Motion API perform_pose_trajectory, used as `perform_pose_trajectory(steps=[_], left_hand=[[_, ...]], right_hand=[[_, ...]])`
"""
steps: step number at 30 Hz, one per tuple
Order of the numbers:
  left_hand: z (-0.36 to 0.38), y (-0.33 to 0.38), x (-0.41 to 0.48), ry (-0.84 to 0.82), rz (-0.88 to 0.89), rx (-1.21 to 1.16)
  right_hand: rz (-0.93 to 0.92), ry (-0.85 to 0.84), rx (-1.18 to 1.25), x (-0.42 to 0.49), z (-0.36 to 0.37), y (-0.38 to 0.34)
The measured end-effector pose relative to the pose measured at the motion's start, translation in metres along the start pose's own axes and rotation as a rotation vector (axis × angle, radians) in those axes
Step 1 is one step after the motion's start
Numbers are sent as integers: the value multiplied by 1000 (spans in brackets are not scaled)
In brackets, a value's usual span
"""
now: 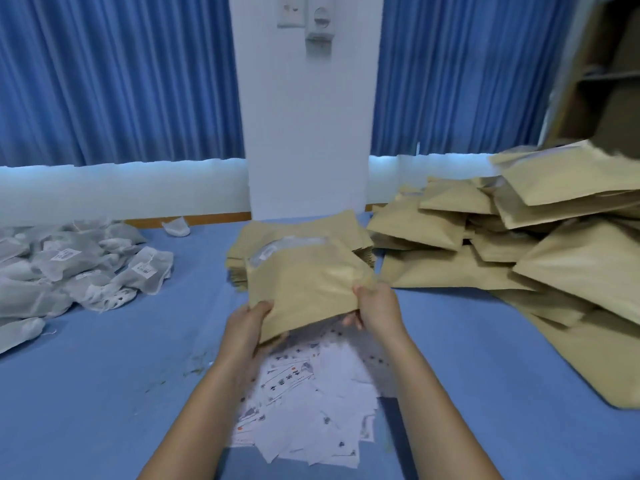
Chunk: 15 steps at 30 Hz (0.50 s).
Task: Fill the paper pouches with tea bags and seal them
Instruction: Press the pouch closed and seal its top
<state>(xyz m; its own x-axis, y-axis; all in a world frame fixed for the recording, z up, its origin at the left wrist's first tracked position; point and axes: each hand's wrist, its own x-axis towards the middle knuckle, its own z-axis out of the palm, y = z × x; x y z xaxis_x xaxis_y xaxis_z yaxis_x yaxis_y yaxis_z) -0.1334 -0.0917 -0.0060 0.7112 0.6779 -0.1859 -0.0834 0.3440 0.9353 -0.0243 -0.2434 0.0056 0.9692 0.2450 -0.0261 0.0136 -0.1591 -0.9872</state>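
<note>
Nearest the front edge of the blue counter (pixel 104 393) there's a messy heap of white printed slips (pixel 311 403). Just above it, the left grip (pixel 247 327) and right grip (pixel 375 308) are each pinching a bottom corner of a brown paper pouch (pixel 308 282), held up off the counter, mouth pointing away. Right behind sits a flat stack of pouches (pixel 263 233). Mesh tea bags (pixel 79 271) are piled by the left edge, and puffy pouches (pixel 519 244) are heaped along the right edge.
</note>
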Motion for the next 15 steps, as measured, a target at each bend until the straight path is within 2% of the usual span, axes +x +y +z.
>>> perform_pose_trajectory(steps=[4, 7, 9, 15], left_hand=[[44, 15, -3, -54, 212, 8], [86, 23, -14, -136, 300, -27], [115, 26, -22, -199, 321, -37], [212, 30, -38, -344, 295, -67]], right_hand=[[-93, 34, -48, -1, -48, -26], [-123, 172, 114, 2, -84, -38], [-110, 234, 265, 4, -108, -44], [-122, 400, 523, 14, -189, -63]])
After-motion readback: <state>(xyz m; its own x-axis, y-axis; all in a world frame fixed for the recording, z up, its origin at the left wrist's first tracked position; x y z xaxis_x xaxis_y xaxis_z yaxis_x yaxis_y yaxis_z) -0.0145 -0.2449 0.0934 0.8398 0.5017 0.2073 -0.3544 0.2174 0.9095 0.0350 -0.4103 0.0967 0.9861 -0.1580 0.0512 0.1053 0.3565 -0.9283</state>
